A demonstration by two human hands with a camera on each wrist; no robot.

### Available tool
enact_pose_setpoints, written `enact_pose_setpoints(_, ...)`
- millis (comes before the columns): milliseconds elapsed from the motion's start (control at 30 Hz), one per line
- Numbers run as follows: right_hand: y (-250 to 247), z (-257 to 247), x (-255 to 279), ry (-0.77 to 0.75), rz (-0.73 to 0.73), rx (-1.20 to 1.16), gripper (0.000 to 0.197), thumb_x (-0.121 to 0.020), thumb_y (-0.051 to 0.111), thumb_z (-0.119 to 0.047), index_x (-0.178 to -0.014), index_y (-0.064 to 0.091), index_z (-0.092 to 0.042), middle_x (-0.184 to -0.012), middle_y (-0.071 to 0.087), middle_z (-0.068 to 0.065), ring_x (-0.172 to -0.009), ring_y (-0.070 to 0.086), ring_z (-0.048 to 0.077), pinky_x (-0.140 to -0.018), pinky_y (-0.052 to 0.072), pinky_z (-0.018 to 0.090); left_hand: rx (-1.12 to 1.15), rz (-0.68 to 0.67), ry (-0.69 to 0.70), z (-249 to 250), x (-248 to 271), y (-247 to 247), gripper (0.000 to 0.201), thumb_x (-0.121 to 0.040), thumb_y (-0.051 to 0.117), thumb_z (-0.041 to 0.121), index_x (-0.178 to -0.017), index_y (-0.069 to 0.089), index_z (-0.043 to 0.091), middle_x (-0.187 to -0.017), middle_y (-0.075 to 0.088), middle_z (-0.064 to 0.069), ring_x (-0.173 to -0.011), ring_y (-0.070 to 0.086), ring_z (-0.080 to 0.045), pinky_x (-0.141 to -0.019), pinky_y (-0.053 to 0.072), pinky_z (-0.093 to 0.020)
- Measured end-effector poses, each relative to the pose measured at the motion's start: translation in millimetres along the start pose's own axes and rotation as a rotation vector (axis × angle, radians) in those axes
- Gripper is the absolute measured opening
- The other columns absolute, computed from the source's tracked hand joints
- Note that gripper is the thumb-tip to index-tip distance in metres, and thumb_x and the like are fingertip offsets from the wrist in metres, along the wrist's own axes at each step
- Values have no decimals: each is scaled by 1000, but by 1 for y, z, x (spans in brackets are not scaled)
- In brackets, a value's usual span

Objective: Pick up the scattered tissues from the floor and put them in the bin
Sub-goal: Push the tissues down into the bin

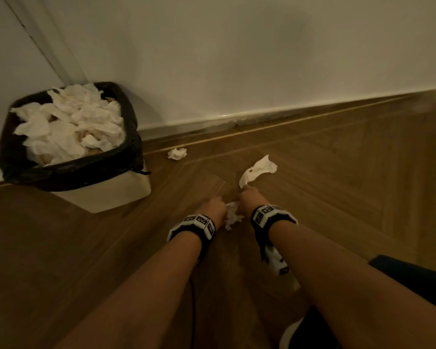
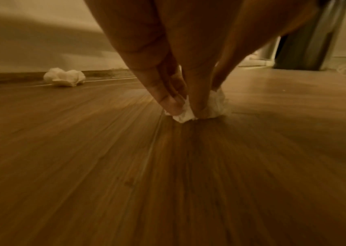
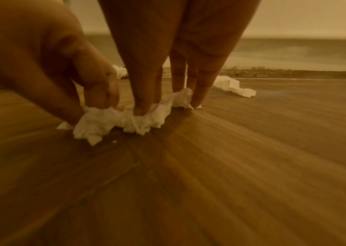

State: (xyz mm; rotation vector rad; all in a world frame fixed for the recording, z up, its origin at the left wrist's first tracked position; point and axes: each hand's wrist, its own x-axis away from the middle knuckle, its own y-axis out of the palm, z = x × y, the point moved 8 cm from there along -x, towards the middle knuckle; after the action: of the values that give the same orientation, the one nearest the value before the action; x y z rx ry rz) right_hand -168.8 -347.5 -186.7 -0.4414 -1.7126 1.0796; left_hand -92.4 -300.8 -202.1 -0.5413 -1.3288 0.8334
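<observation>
Tissue in the hands: a crumpled tissue (image 1: 231, 214) lies on the floor (image 1: 337, 187) at the middle of the head view, right between the two hands.
Its long way: in the right wrist view the crumpled tissue (image 3: 126, 121) stretches from left to right, so each hand has one end.
Left hand: the left hand (image 1: 213, 207) points its fingers down and pinches the left end; its fingertips (image 2: 172, 104) press into the paper (seen from the left wrist).
Right hand: the right hand (image 1: 247, 201) also points down, and its fingertips (image 3: 141, 106) dig into the tissue, with the thumb closing from the side.
Flat tissue: a long flat tissue (image 1: 258, 170) lies just past the right hand, up and to the right, and its near tip looks like it touches the knuckles (I cannot tell for sure).
Nearer hand: the right hand is much nearer to this one.
Ball tissue: a small ball tissue (image 1: 177, 153) sits by the wall edge, above the hands and a bit left, well apart from them.
Bin: the bin (image 1: 103, 195) stands at the left of the head view, already piled high with tissues (nearly full).
Way to go: the bin lies up and left of the hands, so I think the left hand has the shorter trip.
</observation>
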Motion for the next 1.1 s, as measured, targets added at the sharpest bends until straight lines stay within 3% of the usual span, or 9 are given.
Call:
enact_pose_setpoints(200, 7, 10, 8, 122, 42, -278, 33, -93, 50, -13, -125, 56, -6, -131, 54, 13, -118, 52, 26, -93, 42, 27, 144, -8, 2, -6, 11, -18, 29, -95, 51, 19, -122, 58, 10, -130, 55, -12, -118, 53, -26, -96, 42, -30)
enact_pose_setpoints(300, 6, 31, 18, 230, 188, -714, 28, -87, 55, -13, -115, 62, -13, -118, 61, 8, -105, 59, 23, -80, 45, 23, 383, 198, 34, -20, 30, -34, 22, -92, 51, 13, -113, 59, 15, -118, 61, -12, -105, 58, -26, -85, 46, -29)
enact_pose_setpoints(433, 10, 46, 29, 402, 186, -1435, 34, -91, 44, -4, -122, 54, -14, -94, 58, 10, -74, 55, 21, -62, 45, 28, 559, 271, 7, -33, 42, -53, 36, -92, 47, 3, -127, 56, 8, -126, 57, -17, -116, 53, -32, -98, 43, -33)
enact_pose_setpoints(667, -9, 36, 56, 419, 109, -2192, 25, -96, 29, -10, -80, 46, -2, -53, 49, 8, -42, 43, 17, -43, 34, 22, 933, 332, -94, -59, 53, -69, 30, -90, 36, -7, -68, 51, 9, -79, 56, -11, -74, 52, -22, -59, 39, -26)
enact_pose_setpoints(767, -25, 35, 66, 350, 187, -2307, 44, -96, 29, -14, -65, 56, -1, -54, 47, 10, -47, 45, 21, -48, 39, 22, 1003, 372, -83, -62, 59, -82, 39, -89, 32, -9, -59, 36, 16, -65, 38, -4, -70, 39, -21, -68, 29, -27)
enact_pose_setpoints(900, -47, 34, 68, 239, 293, -2396, 39, -96, 34, -27, -69, 55, -8, -38, 48, 3, -30, 44, 14, -38, 40, 13, 1088, 377, -55, -57, 73, -104, 31, -94, 39, 6, -67, 42, 21, -72, 44, -2, -77, 47, -23, -67, 36, -28)
enact_pose_setpoints(967, -60, 28, 70, 169, 295, -2330, 40, -95, 40, -36, -67, 54, -11, -38, 51, 0, -29, 47, 13, -37, 40, 13, 1123, 341, -17, -52, 78, -112, 14, -96, 44, 26, -98, 56, 19, -104, 55, -7, -109, 51, -28, -93, 41, -34)
enact_pose_setpoints(1033, -70, 16, 74, 135, 248, -2239, 40, -93, 48, -40, -67, 58, -11, -41, 56, 3, -31, 52, 15, -37, 44, 17, 1205, 380, -11, -54, 86, -119, 47, -95, 41, 46, -131, 47, 17, -134, 48, -7, -128, 42, -29, -108, 33, -42)
enact_pose_setpoints(1100, -79, 0, 75, 71, 175, -2199, 36, -93, 49, -39, -73, 57, -10, -47, 60, 4, -38, 56, 17, -42, 47, 20, 1187, 507, 36, -58, 97, -135, 34, -98, 35, 38, -120, 53, 19, -126, 53, -12, -122, 47, -31, -101, 39, -39)
